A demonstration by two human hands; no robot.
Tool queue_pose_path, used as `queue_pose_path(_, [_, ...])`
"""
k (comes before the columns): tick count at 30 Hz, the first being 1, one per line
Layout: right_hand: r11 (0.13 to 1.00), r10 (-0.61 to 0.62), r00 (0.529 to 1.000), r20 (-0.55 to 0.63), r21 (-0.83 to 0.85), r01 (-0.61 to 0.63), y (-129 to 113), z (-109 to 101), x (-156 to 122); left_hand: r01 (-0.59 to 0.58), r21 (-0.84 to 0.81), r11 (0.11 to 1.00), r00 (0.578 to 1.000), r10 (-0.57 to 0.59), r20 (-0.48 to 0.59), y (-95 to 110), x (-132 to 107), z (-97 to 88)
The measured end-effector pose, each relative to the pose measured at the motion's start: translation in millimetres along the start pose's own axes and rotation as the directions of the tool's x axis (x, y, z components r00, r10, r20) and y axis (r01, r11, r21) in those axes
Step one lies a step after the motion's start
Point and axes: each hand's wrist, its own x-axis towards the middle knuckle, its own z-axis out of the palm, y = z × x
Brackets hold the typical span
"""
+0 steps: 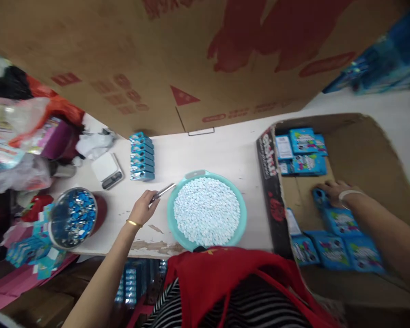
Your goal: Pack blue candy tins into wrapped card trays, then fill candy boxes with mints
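My left hand (143,207) rests on the white table (205,150), fingers closed on a shiny metal scoop (162,192) that points toward the teal basin (241,200) full of small white pellets. My right hand (333,191) reaches into a cardboard box (362,150) on the right and lies on a small blue packet (319,197); its fingers look curled over it. Several blue packets (341,223) lie flat in the box, more at its far end (302,150).
A stack of blue packets (141,156) stands behind my left hand, beside a white scale (106,170). A metal bowl (73,217) of blue pieces sits at left. A large cardboard sheet (191,59) overhangs the back. Bags clutter the far left.
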Motion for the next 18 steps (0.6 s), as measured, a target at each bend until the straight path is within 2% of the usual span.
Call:
queue_pose_path(2, [0.998,0.045,0.988,0.148,0.036,-0.051,-13.1,-24.9,-0.3,-0.090,-0.043,0.995,0.984,0.096,0.152,30.4,-7.5,16.7])
queue_pose_path(5, [0.996,0.075,0.987,0.140,0.029,-0.079,-20.1,-50.0,-10.3,-0.127,0.036,0.991,0.960,0.114,0.255,65.0,-5.9,41.7])
queue_pose_path(8, [0.986,0.098,0.994,-0.042,0.137,-0.091,-25.9,-65.8,-42.3,-0.071,0.174,0.982,0.975,0.031,0.221,86.6,9.1,65.8])
queue_pose_path(11, [0.909,0.160,0.934,-0.319,0.416,-0.013,-52.0,-77.7,-88.6,-0.073,0.151,0.986,0.974,0.038,0.221,101.6,29.9,90.9])
queue_pose_path(12, [0.848,0.198,0.912,-0.359,0.529,0.024,-66.6,-80.5,-104.5,-0.088,0.130,0.988,0.971,0.055,0.233,106.4,36.5,99.5])
queue_pose_path(14, [0.653,0.262,0.903,-0.340,0.751,0.094,-102.1,-82.6,-134.2,-0.115,0.096,0.989,0.965,0.088,0.246,115.6,47.8,115.8])
queue_pose_path(16, [0.432,0.259,0.939,-0.226,0.897,0.096,-141.4,-78.2,-158.9,-0.140,0.055,0.989,0.961,0.122,0.250,123.1,55.6,128.6])
queue_pose_path(18, [0.257,0.199,0.976,-0.086,0.966,0.033,-178.0,-67.5,-177.6,-0.168,0.004,0.986,0.954,0.162,0.251,127.5,59.4,136.3])
